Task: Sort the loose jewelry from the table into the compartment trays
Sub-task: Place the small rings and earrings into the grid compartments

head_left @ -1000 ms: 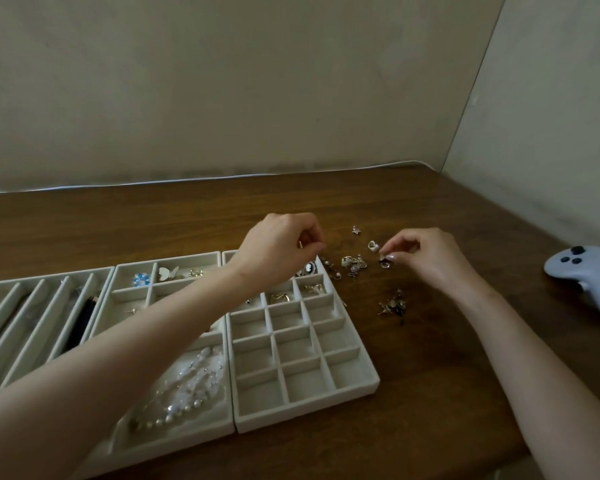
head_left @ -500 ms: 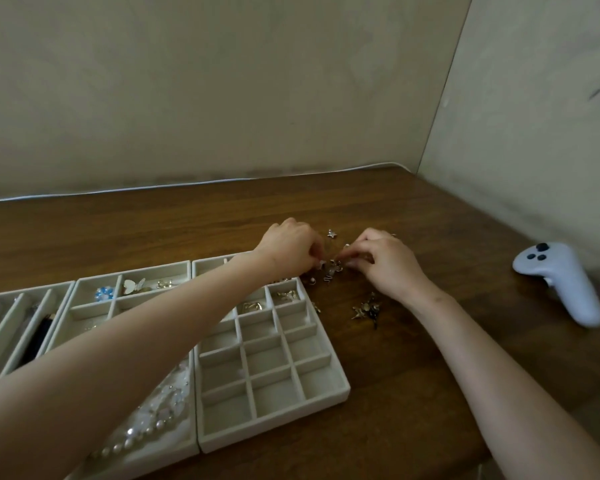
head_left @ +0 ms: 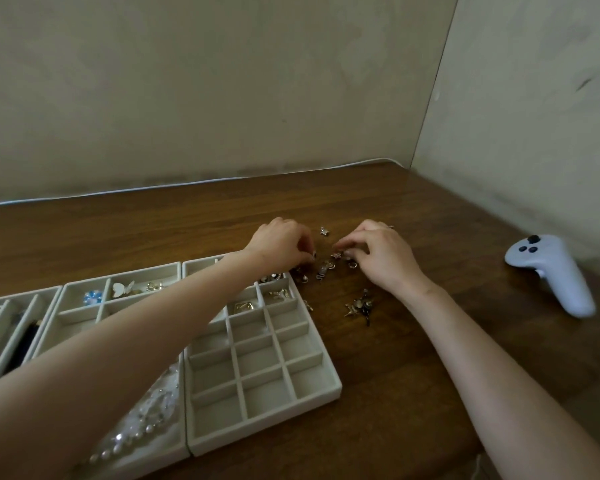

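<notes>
Nearest to us, a pearl necklace [head_left: 129,441] lies heaped in the big front compartment of the middle tray [head_left: 118,277], just beside the grid tray [head_left: 267,434], whose near cells show only their grey lining. Our left forearm crosses both trays. To the left, the slotted tray [head_left: 0,327] holds a dark piece [head_left: 25,344] in one long slot. Further back, the middle tray's far cells hold a blue flower piece [head_left: 92,297] and a white butterfly [head_left: 122,289], and the grid tray's far cells hold small gold pieces [head_left: 244,306]. On the wooden bench [head_left: 413,358], right of the grid tray, sits a tangled cluster of charms [head_left: 359,306] by our right wrist. Beyond it, more loose jewelry [head_left: 324,270] is scattered between our hands. The left hand [head_left: 281,242] hangs over the grid tray's far right corner, fingers curled down. The right hand [head_left: 378,254] is curled too, thumb and fingertips drawn together over the scattered pieces. We cannot tell whether either hand actually holds anything. A silver star charm [head_left: 324,231] lies just past them, and a white controller [head_left: 551,271] rests well off to the right.
</notes>
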{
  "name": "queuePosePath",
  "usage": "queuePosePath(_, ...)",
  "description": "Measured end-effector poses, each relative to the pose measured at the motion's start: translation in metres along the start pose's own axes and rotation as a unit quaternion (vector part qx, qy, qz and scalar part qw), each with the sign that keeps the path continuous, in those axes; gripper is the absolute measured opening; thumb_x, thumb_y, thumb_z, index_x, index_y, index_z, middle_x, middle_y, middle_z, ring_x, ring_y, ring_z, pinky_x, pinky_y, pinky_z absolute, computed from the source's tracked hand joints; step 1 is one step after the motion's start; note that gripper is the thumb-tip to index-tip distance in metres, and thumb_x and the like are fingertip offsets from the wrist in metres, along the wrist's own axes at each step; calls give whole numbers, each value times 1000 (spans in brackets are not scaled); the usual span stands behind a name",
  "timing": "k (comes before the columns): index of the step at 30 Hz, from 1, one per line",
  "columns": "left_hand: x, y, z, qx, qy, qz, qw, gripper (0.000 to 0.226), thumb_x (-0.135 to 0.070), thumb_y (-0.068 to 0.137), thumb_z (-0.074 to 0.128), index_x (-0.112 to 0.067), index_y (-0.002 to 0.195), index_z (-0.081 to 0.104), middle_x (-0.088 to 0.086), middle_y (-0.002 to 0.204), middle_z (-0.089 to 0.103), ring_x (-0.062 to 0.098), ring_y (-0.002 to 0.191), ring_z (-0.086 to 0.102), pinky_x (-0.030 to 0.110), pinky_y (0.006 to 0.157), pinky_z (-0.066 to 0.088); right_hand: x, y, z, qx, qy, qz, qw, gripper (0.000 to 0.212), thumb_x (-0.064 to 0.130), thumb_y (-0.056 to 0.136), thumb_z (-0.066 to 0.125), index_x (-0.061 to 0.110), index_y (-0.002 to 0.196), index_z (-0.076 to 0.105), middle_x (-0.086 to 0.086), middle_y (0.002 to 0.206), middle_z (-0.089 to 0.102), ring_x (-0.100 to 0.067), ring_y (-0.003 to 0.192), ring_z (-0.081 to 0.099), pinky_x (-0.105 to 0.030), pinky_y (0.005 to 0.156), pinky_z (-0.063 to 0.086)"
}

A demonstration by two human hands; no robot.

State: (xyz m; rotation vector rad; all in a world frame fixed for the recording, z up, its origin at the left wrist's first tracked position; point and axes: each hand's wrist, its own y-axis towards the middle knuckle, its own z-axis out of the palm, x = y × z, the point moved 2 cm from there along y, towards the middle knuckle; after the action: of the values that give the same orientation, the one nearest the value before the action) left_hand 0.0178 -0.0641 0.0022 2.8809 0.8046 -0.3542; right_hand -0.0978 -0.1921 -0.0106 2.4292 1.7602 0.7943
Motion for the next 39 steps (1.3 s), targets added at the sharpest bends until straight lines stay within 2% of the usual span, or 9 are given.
queuePosePath(3, -1, 0, 0, -7, -5, 7, 1000, 5, -29, 87, 63, -26, 90, 61, -2, 107, 60, 17, 109, 49, 39, 94, 44, -5, 0, -7, -25, 28, 27, 999, 20, 16, 92, 58, 26, 104, 70, 9, 102, 56, -6, 94, 47, -22, 77, 38)
queuePosePath(7, -11, -4, -2, -65, -7, 19, 998, 14, -22, 88, 61, -20, 101, 58, -2, 111, 57, 18, 108, 48, 35, 91, 43, -11, 2, -12, -31, 23, 47, 998, 19, 15, 92, 58, 26, 101, 70, 9, 100, 55, -7, 92, 49, -24, 78, 41)
queuePosePath(10, -24, -9, -12, -98, -17, 60, 993, 8, -21, 88, 61, -23, 94, 57, -5, 102, 58, 15, 100, 52, 33, 87, 45, -13, 2, -11, -33, 21, 51, 998, 18, 15, 92, 59, 27, 98, 71, 9, 97, 55, -9, 91, 51, -25, 77, 41)
queuePosePath(14, -35, -19, -24, 59, -1, 65, 996, 14, -31, 83, 67, -25, 81, 55, -14, 80, 56, 9, 82, 57, 24, 73, 46, -12, 2, -11, -27, 45, 46, 998, 14, 19, 89, 63, 29, 93, 71, 10, 95, 57, -7, 86, 52, -24, 74, 39)
queuePosePath(19, -43, -27, -22, 203, 108, 65, 971, 26, -42, 75, 72, -27, 77, 52, -14, 81, 52, 8, 84, 50, 26, 76, 41, -11, 2, -14, -26, 55, 50, 997, 13, 20, 90, 62, 29, 94, 71, 11, 94, 56, 1, 77, 46, -24, 74, 38)
queuePosePath(24, -48, -22, -12, 213, 150, 70, 963, 29, -33, 73, 77, -24, 70, 49, -6, 81, 57, 16, 87, 55, 31, 73, 45, -13, 1, -14, -39, 82, 55, 994, 14, 16, 89, 64, 28, 91, 72, 9, 95, 58, 2, 71, 46, -20, 69, 36)
queuePosePath(29, -45, -18, -7, 181, 75, 52, 979, 21, -31, 77, 74, -16, 82, 60, -4, 85, 63, 14, 87, 58, 32, 81, 51, -11, -3, -22, -34, 126, 44, 990, 11, 15, 86, 68, 24, 90, 73, 10, 95, 64, 3, 75, 50, -21, 73, 39)
queuePosePath(34, -40, -16, 4, 92, -9, 54, 994, 20, -38, 82, 67, -22, 84, 54, -9, 79, 58, 5, 72, 53, 25, 71, 47, -12, -20, -45, 131, 225, 28, 965, 13, 12, 79, 72, 25, 80, 72, 9, 85, 69, -3, 82, 61, -23, 76, 43)
queuePosePath(39, -33, -21, -2, 16, -83, 62, 994, 15, -35, 84, 65, -22, 87, 57, -9, 80, 61, 9, 77, 58, 26, 71, 49, -12, -25, -39, 269, 168, 38, 948, 20, 11, 78, 73, 30, 85, 71, 12, 88, 65, -2, 83, 57, -24, 72, 40)
